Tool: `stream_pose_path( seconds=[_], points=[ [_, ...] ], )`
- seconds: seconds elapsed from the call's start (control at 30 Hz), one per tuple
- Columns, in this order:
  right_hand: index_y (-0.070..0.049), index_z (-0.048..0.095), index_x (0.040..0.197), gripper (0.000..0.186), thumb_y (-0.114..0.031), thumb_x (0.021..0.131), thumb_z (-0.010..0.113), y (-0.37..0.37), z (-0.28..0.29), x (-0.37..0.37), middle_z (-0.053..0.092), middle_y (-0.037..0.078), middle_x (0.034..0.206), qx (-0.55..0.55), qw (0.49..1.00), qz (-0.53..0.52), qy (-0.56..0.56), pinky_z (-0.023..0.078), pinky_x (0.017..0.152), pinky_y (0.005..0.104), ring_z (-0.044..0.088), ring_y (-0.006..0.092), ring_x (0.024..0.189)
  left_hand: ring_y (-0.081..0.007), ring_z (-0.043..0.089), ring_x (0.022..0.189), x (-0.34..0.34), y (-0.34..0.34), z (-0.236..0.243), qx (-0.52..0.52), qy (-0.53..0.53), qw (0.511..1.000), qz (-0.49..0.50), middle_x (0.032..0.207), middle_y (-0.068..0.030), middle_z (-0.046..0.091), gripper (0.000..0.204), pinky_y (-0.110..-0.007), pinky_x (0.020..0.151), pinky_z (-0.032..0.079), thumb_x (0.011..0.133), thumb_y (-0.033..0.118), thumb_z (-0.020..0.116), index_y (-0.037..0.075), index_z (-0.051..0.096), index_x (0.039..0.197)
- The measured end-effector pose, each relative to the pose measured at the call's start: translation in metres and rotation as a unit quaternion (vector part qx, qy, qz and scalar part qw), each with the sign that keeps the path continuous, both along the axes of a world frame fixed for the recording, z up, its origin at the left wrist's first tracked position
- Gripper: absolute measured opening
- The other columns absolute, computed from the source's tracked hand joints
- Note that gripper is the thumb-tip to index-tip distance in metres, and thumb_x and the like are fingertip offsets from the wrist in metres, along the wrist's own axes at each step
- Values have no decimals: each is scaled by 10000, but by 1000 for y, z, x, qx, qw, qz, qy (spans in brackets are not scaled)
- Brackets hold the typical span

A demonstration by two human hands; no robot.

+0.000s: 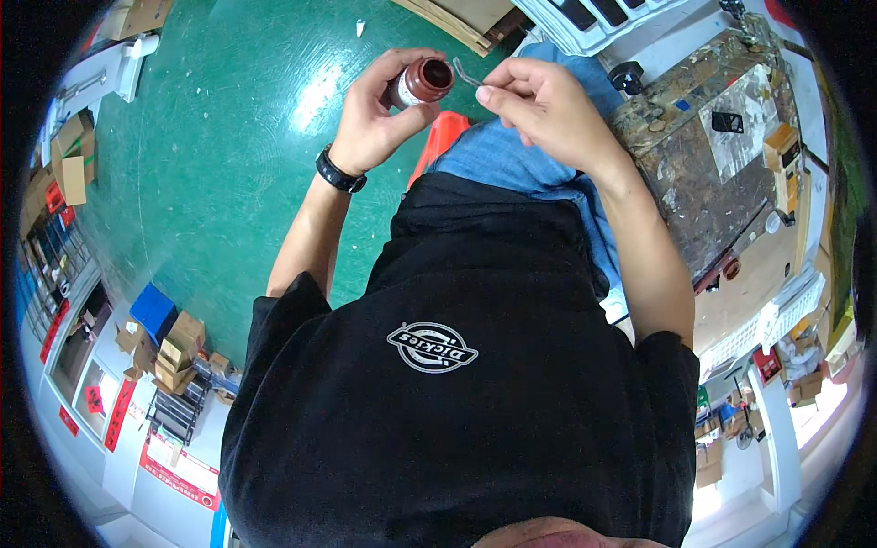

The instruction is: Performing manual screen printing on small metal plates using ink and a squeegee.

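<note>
My left hand (379,114) is wrapped round a small brown bottle (426,82) with a pale label. The bottle is uncapped and tilted, its round mouth facing right and showing a dark inside. Close to that mouth, my right hand (541,108) pinches a thin, greyish, see-through piece (466,73) between thumb and fingers. Its narrow end points up and left, apart from the bottle's rim. The kind of piece is too small to make out. A black watch (341,171) sits on my left wrist.
On my right stands a stained workbench (667,164) with a black phone-like object (727,122) on it. An orange-red seat edge (440,142) shows beside my jeans. Cardboard boxes (181,342) stand at the left on the green floor (228,183). A white rack (598,23) is at the top.
</note>
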State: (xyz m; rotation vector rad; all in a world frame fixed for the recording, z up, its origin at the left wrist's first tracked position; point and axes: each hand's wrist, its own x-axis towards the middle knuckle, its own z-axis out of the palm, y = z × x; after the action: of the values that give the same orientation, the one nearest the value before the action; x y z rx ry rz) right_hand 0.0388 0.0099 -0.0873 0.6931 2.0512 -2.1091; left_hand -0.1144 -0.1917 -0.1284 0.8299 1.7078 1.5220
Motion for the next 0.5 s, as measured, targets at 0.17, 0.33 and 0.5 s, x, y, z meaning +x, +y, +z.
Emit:
stream_pose_path(
  seconds=[0.17, 0.33, 0.5],
  points=[
    [1, 712, 907, 139, -120, 975, 706, -4, 10, -3, 695, 37, 734, 5, 1000, 22, -13, 419, 538, 269, 538, 106, 589, -201, 675, 1005, -3, 0, 1, -5, 27, 999, -31, 1150, -81, 711, 544, -295, 881, 531, 768, 29, 757, 53, 708, 1309],
    [-18, 690, 937, 75, -73, 989, 685, -5, 1, 1, 615, -12, 727, 108, 993, 46, -22, 353, 527, 224, 468, 54, 595, -210, 673, 995, -2, 4, 8, -47, 157, 985, -51, 1141, -73, 712, 528, -302, 879, 527, 759, 36, 747, 60, 722, 1286],
    [-17, 710, 865, 119, -93, 957, 699, -7, -11, 2, 689, 42, 719, 124, 991, 36, -33, 442, 554, 296, 549, 132, 591, -211, 672, 989, 1, 3, 7, -58, 132, 989, -40, 1136, -77, 712, 514, -301, 879, 524, 755, 32, 737, 57, 727, 1269]
  ],
)
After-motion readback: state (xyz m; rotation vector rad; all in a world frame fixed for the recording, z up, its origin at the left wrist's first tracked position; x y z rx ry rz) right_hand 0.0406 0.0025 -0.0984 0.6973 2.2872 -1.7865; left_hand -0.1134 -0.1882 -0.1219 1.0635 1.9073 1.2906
